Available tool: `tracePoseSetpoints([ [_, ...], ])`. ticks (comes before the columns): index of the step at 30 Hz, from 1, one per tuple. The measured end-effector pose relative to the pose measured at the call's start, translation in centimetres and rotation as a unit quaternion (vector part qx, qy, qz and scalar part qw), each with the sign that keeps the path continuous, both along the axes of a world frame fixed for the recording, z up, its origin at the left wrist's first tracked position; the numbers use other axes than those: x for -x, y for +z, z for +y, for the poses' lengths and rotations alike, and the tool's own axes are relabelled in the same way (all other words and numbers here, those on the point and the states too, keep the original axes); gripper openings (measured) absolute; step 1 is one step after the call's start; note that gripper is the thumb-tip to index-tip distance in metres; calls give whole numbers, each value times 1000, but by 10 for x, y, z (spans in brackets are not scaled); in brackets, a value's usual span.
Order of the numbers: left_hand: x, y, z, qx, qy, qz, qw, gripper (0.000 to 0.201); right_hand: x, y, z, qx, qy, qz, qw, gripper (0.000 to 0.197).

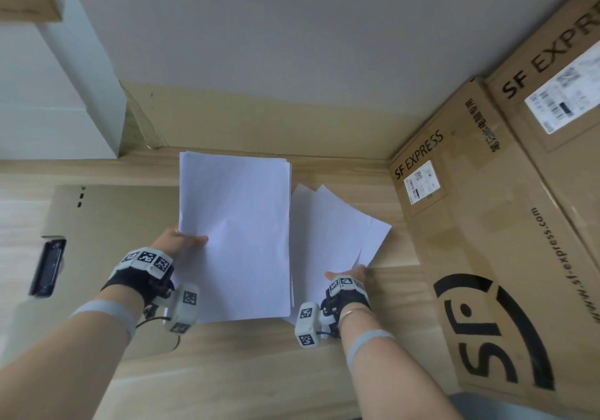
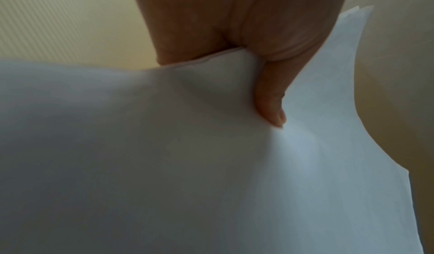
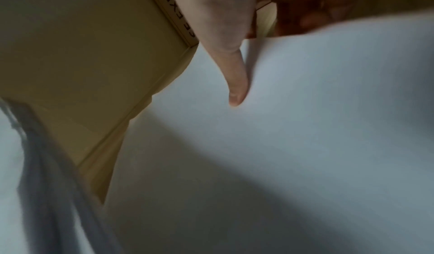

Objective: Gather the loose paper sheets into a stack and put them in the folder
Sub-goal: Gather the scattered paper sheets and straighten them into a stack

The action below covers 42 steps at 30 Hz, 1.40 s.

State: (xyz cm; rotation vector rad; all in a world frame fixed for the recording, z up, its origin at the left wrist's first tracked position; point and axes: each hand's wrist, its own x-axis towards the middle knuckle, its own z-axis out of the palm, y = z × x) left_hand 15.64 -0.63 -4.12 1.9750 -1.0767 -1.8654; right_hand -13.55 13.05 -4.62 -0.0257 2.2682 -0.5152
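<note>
Paper in two bunches at centre frame: squared stack (image 1: pixel 234 224) pinched at its lower-left edge by left hand (image 1: pixel 177 241), fanned sheets (image 1: pixel 337 231) pinched by right hand (image 1: pixel 349 273), folder (image 1: pixel 107 224) at left; risked slipping and scattering over tabletop (image 1: pixel 243 371) from thin edge grips.

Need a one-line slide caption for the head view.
Left hand holds the squared paper stack while right hand gathers fanned loose sheets on the table.

white paper sheets (image 1: pixel 233 224), tan folder (image 1: pixel 110 218), brown black-lettered boxes (image 1: pixel 487 241)
</note>
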Motion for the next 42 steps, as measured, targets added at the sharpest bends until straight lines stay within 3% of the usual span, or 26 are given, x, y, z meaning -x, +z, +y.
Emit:
tracePoseSetpoints([
  [3, -3, -4, 0, -3, 0, 0, 1000, 28, 6, 6, 2, 42, 11, 39, 998, 69],
  [6, -6, -12, -1, -8, -8, -12, 1000, 43, 9, 13, 4, 104, -38, 78, 991, 82],
  [13, -4, -29, -5, -25, -50, -59, 997, 49, 76, 44, 6, 135, 39, 130, 981, 22],
  [19, 7, -26, 0, -31, -93, -124, 987, 54, 91, 51, -4, 175, 64, 109, 977, 29],
  [26, 18, -29, 8, -39, -79, -98, 991, 57, -1, -3, -35, 118, 211, 24, 970, 39],
  [31, 30, -32, 17, -34, -65, -36, 997, 60, -52, -29, -49, 159, 190, 16, 969, 61],
  [34, 32, -32, 18, -21, -68, -73, 995, 70, -61, -21, -53, 174, 197, -8, 965, 75],
  [37, 36, -12, 15, 3, -71, -65, 995, 63, -47, -12, -57, 226, 149, -42, 962, 87],
  [39, 41, 8, 11, 51, -53, -15, 997, 53, -33, 8, -63, 278, 113, -75, 951, 74],
  [42, 53, 48, 3, 146, -25, 82, 986, 35, -16, 54, -74, 376, 113, -32, 919, 23],
])
